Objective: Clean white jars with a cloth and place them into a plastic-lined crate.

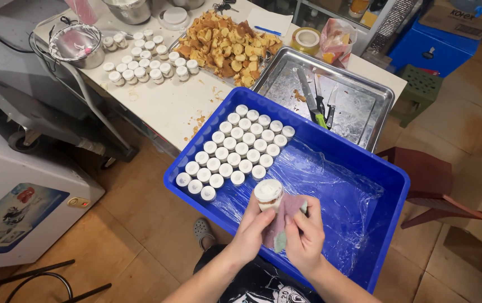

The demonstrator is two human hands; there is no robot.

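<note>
Here, left hand grip closed round small jar; right hand clasps cloth, possibly damp; blue crate beneath.

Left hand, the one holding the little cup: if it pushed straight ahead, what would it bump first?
Probably the rows of white-lidded jars in the blue crate, just beyond the left hand; depth is unclear.

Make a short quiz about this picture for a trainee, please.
1. True or false: the blue crate holds rows of small white-lidded cups.
2. What does the left hand hold? A) a knife B) a cup C) a roll of tape
3. What does the right hand press on that cup?

Key: 1 true. 2 B. 3 a cloth.
</note>
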